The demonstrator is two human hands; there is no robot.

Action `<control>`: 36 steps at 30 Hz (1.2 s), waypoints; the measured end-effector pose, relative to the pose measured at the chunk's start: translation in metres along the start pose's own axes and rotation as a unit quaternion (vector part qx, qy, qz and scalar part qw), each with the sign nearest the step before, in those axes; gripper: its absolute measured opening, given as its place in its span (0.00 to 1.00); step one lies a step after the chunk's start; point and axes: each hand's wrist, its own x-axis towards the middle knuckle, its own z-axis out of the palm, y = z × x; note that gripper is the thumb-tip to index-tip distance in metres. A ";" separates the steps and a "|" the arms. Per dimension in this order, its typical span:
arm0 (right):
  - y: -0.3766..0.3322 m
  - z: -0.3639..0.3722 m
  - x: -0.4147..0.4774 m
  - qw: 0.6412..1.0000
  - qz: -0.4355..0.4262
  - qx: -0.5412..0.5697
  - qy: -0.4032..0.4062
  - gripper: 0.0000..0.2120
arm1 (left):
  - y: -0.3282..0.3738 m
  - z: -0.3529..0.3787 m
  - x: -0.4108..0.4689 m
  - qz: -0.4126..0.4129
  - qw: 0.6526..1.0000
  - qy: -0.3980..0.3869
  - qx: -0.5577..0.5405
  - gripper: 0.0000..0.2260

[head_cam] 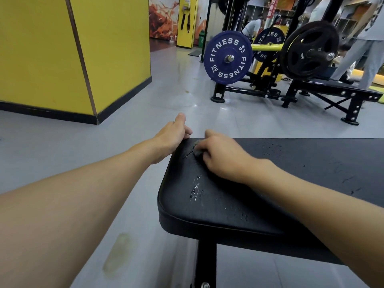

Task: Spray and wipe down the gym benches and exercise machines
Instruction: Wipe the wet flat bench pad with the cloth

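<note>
A yellow pillar (52,48) fills the upper left of the frame. Below it, left of centre, the left hand (171,135) clasps the far left corner of the gym bench's black padded tabletop (228,208), fingers curled over its edge. Just to the right, a small grey cloth (196,150) lies wadded on the wet-streaked pad, pinched and pressed down by the right hand (223,155). In the upper right, well apart, stand a blue weight plate (227,58) and a black plate (309,49)
</note>
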 end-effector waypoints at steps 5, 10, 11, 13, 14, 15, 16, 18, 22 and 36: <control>-0.026 -0.001 -0.036 0.987 -0.139 0.070 -0.048 0.16 | 0.003 0.000 -0.005 -0.007 1.000 -0.006 0.002 0.29; -0.009 -0.003 -0.027 0.998 -0.061 0.005 -0.004 0.16 | 0.004 -0.003 -0.010 -0.021 1.000 -0.007 -0.018 0.30; -0.021 0.001 -0.035 0.995 -0.097 0.016 -0.009 0.15 | 0.004 -0.005 -0.010 -0.027 0.999 -0.004 -0.030 0.29; -0.035 0.001 -0.054 0.984 -0.157 0.073 -0.039 0.16 | 0.003 -0.006 -0.009 -0.039 0.998 0.006 -0.055 0.29; -0.030 -0.002 -0.055 0.982 -0.161 0.084 -0.051 0.17 | 0.003 -0.007 -0.009 -0.044 0.997 0.012 -0.064 0.28; -0.020 -0.006 -0.047 0.985 -0.146 0.075 -0.045 0.17 | 0.002 -0.007 -0.009 -0.050 0.996 0.014 -0.073 0.28; -0.008 -0.007 -0.035 0.992 -0.112 0.051 -0.032 0.17 | 0.001 -0.007 -0.010 -0.056 0.995 0.015 -0.084 0.27; 0.004 -0.007 -0.021 0.998 -0.055 0.004 -0.018 0.17 | 0.001 -0.009 -0.011 -0.066 0.992 0.009 -0.106 0.27; -0.029 0.001 -0.048 0.986 -0.153 0.053 -0.042 0.17 | -0.001 -0.014 -0.010 -0.076 0.987 0.007 -0.140 0.28; 0.001 0.024 0.053 0.999 -0.012 0.010 -0.038 0.15 | -0.006 -0.011 0.000 -0.060 0.991 0.021 -0.120 0.28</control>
